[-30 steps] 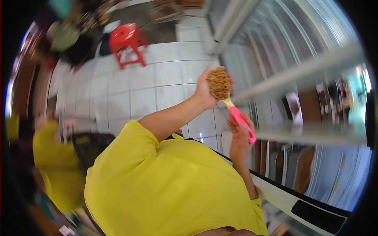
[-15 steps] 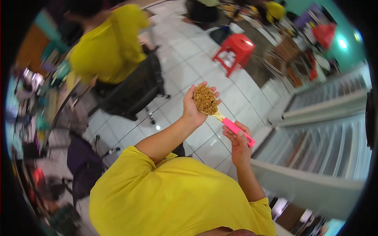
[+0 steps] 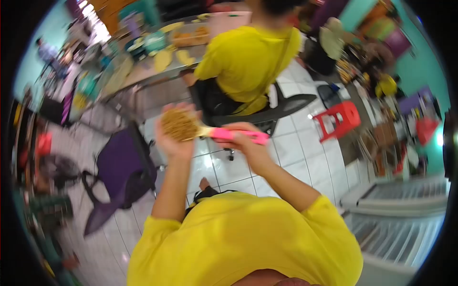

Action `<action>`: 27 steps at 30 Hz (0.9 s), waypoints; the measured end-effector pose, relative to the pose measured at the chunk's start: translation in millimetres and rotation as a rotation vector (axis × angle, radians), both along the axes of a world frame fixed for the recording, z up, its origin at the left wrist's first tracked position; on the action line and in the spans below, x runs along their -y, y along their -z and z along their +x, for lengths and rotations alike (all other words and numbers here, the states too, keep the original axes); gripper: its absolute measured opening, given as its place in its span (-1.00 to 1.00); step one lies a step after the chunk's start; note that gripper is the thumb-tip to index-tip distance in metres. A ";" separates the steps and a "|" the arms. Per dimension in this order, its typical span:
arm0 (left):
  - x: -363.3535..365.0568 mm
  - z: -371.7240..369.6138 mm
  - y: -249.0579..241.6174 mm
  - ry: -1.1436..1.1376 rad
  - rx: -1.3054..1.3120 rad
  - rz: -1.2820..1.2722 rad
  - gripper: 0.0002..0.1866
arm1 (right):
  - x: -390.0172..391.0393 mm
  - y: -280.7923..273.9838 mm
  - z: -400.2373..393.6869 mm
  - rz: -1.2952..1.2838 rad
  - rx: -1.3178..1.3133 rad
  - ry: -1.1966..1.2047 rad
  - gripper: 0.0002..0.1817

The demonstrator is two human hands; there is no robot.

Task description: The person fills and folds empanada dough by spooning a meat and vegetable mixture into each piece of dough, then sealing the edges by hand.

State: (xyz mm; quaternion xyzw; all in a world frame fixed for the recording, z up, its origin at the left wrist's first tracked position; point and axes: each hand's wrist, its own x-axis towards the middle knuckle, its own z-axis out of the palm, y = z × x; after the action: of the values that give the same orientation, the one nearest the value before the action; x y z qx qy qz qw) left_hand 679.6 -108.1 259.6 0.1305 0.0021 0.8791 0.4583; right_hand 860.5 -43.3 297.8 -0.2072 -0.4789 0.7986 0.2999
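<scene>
I have the spoon across the front of me, its bowl to my left and its handle to my right. My right hand is closed around the handle, fingers on the far side and thumb on the near side; the pink end pokes out past my grip, and the pale neck runs clear between my two hands. My left hand is open and palm up, the bowl lying right over the palm. My fingertips show beyond its far rim and the heel of my hand on the near side. I can't tell whether the palm touches the underside or sits just below it. The bowl is heaped with brown, crumbly food, which hides the middle of that palm.

Below my hands is the tiled floor. A purple chair stands to my left, near that forearm. Ahead, a person in yellow sits on a black chair at a table. A red stool stands off to my right.
</scene>
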 end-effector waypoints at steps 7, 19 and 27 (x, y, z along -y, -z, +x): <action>23.3 -119.0 0.6 -0.349 0.114 -0.533 -0.52 | -5.6 16.6 -144.0 -0.171 -0.080 -0.185 -0.70; -54.3 -195.9 17.1 -0.257 0.149 -0.614 -0.49 | -72.6 31.7 -211.6 -0.202 0.012 -0.207 -0.68; -126.6 -247.4 27.8 -0.135 0.184 -0.584 -0.50 | -122.0 30.8 -255.6 -0.333 0.020 -0.072 -0.68</action>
State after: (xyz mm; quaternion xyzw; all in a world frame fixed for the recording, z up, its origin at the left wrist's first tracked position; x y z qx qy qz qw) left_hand 432.2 18.4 231.8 -0.0870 0.2216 0.8779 0.4154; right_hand 604.9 78.7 267.0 -0.2448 -0.3500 0.8751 0.2276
